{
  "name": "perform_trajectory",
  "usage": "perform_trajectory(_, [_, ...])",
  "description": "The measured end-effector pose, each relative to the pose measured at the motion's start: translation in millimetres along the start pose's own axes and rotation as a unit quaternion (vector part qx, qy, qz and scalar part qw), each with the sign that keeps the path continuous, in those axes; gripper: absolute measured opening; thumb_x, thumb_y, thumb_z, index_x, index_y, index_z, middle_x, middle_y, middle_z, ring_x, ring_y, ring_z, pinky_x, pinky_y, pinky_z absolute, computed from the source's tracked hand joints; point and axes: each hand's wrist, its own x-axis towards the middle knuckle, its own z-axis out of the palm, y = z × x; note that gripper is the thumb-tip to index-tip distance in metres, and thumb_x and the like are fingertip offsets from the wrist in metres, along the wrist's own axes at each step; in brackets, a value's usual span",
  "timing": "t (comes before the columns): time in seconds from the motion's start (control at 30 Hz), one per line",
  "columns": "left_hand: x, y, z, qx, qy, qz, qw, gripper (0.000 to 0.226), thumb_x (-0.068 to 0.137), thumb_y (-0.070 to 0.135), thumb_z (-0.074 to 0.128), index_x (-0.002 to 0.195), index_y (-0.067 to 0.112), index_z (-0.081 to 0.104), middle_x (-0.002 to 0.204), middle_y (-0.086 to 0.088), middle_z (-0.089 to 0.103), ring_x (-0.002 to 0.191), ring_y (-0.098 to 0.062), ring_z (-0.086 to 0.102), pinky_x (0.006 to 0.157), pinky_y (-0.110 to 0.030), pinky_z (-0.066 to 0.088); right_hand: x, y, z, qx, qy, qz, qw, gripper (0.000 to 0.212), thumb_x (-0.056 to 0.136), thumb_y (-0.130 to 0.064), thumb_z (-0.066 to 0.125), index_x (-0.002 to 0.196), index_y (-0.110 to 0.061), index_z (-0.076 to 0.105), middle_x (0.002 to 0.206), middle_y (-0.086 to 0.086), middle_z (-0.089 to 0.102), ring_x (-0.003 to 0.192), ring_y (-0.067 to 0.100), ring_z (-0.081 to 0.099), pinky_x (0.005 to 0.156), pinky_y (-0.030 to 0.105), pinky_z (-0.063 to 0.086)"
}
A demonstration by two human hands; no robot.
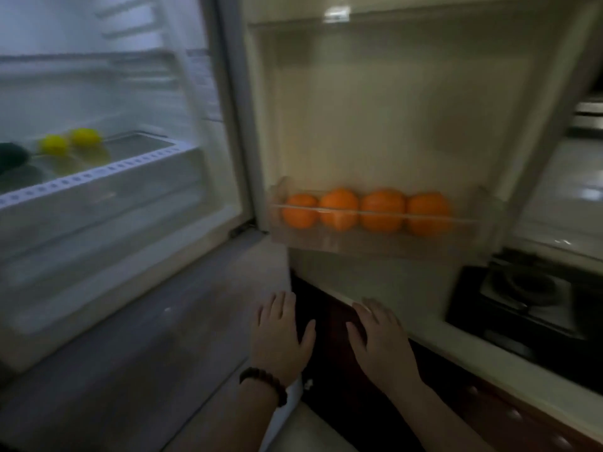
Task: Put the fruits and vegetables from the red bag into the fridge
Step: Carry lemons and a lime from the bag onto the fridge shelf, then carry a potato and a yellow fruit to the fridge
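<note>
Head view: the fridge (pixel 228 158) stands open, four oranges (pixel 367 210) lined in its door bin (pixel 375 243) at right, two lemons (pixel 68 141) on the far-left shelf (pixel 98 181). A stove (pixel 528 295) sits on the right counter (pixel 456 347). Left hand (pixel 280 337) and right hand (pixel 378 337) hang near, fingers spread, empty. A dark item (pixel 11 154), possibly a vegetable, is cut off at left.
</note>
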Motion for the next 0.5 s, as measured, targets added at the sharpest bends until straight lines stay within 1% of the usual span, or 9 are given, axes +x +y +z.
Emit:
perform_trajectory(0.03, [0,13,11,-0.010,-0.032,0.014,0.999,0.077,0.087,0.062,0.013,0.148,0.017,0.022,0.156,-0.003,0.023,0.143,-0.021,0.018,0.117,-0.037,0.012,-10,17,-7,-0.017,0.007,0.026,0.999,0.048,0.089,-0.042,0.037,0.116,-0.012,0.063,0.120,0.009,0.062,0.108,0.027,0.060,0.094,0.041,0.047])
perform_trajectory(0.07, [1,27,21,-0.021,-0.043,0.032,0.998,0.077,0.086,0.062,0.015,0.149,0.018,0.021,0.156,-0.003,0.022,0.144,-0.020,0.017,0.117,-0.036,0.010,-21,34,-15,-0.033,0.010,0.055,0.998,0.048,0.089,-0.043,0.037,0.117,-0.012,0.062,0.121,0.009,0.061,0.111,0.027,0.058,0.096,0.042,0.046])
perform_trajectory(0.13, [0,58,38,-0.024,-0.050,0.077,0.995,0.077,0.085,0.062,0.018,0.147,0.018,0.026,0.154,-0.003,0.028,0.142,-0.020,0.022,0.116,-0.036,0.012,-42,64,-33,-0.059,0.013,0.116,0.991,0.046,0.091,-0.042,0.039,0.123,-0.014,0.059,0.129,0.008,0.056,0.121,0.026,0.051,0.104,0.042,0.040])
perform_trajectory(0.2, [-3,91,54,-0.023,-0.063,0.127,0.990,0.069,0.089,0.059,0.029,0.146,0.019,0.029,0.152,-0.003,0.032,0.140,-0.020,0.026,0.116,-0.036,0.016,-65,94,-50,-0.075,0.016,0.168,0.983,0.044,0.095,-0.040,0.042,0.130,-0.016,0.052,0.138,0.006,0.049,0.130,0.025,0.042,0.110,0.041,0.032])
perform_trajectory(0.27, [-8,128,69,-0.015,-0.077,0.182,0.980,0.065,0.092,0.055,0.034,0.145,0.018,0.029,0.151,-0.003,0.032,0.140,-0.020,0.026,0.115,-0.035,0.016,-90,121,-70,-0.083,0.025,0.216,0.973,0.045,0.095,-0.040,0.042,0.135,-0.019,0.047,0.144,0.004,0.042,0.135,0.023,0.035,0.114,0.039,0.026])
perform_trajectory(0.4, [-23,211,95,-0.015,-0.120,0.280,0.952,0.066,0.093,0.055,0.029,0.147,0.019,0.023,0.153,-0.001,0.028,0.142,-0.019,0.021,0.117,-0.037,0.016,-146,170,-111,-0.108,0.057,0.317,0.941,0.048,0.096,-0.042,0.040,0.139,-0.023,0.042,0.148,0.001,0.038,0.138,0.020,0.029,0.115,0.037,0.022])
perform_trajectory(0.5, [-42,274,115,-0.020,-0.143,0.346,0.927,0.066,0.092,0.055,0.029,0.148,0.018,0.023,0.153,-0.002,0.028,0.142,-0.019,0.021,0.117,-0.039,0.015,-191,203,-143,-0.123,0.089,0.391,0.908,0.047,0.095,-0.042,0.041,0.137,-0.022,0.044,0.146,0.003,0.041,0.137,0.021,0.032,0.115,0.039,0.025])
